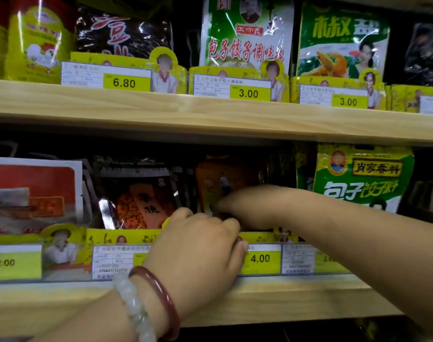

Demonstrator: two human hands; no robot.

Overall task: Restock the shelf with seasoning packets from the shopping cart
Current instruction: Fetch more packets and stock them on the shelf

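You are reaching both hands into the lower shelf point(284, 294), left hand point(198, 245) curled at its lip, right hand point(225, 206) blurred, grip untellable, beside the orange seasoning packet point(222, 178) at 12 o'clock, likely light, floppy, slick, best pinched by its top edge.

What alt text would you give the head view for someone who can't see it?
Two hands reach into the lower shelf of a shop display: the left hand, with two bracelets at the wrist, curls over the price tag rail, while the right hand reaches in toward an orange packet. Green packets stand on the upper shelf above price tags.
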